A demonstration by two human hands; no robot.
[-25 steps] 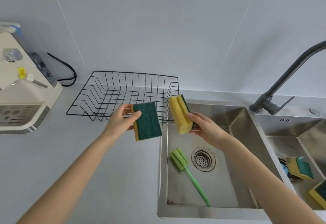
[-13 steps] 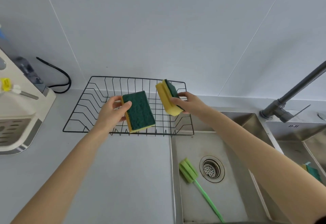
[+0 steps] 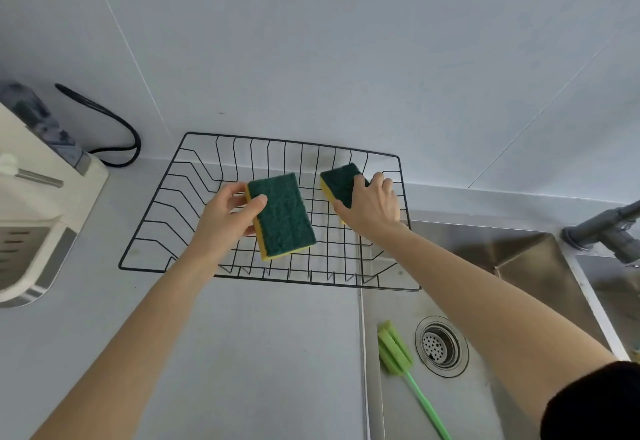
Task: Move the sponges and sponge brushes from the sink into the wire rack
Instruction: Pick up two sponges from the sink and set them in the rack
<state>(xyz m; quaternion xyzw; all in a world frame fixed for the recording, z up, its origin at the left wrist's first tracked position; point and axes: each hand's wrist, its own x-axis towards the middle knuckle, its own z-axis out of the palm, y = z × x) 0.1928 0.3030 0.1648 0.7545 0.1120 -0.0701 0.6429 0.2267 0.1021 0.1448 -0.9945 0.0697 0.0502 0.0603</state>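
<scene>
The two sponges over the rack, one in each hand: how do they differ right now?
The left sponge shows nearly its whole green face, gripped at one edge by the left hand; the right sponge is half hidden under the right hand. The left sponge is nearer the camera, over the middle of the wire rack; the right sponge sits nearer the rack's back right corner. Both are yellow with a dark green scouring side.

Both hands now over the wire rack (image 3: pixel 194 176), off the sink side. Right hand (image 3: pixel 372 207) lowers its sponge (image 3: pixel 337 181), green face turned up. Left hand (image 3: pixel 225 218) carries its sponge (image 3: pixel 282 216) further in.
</scene>
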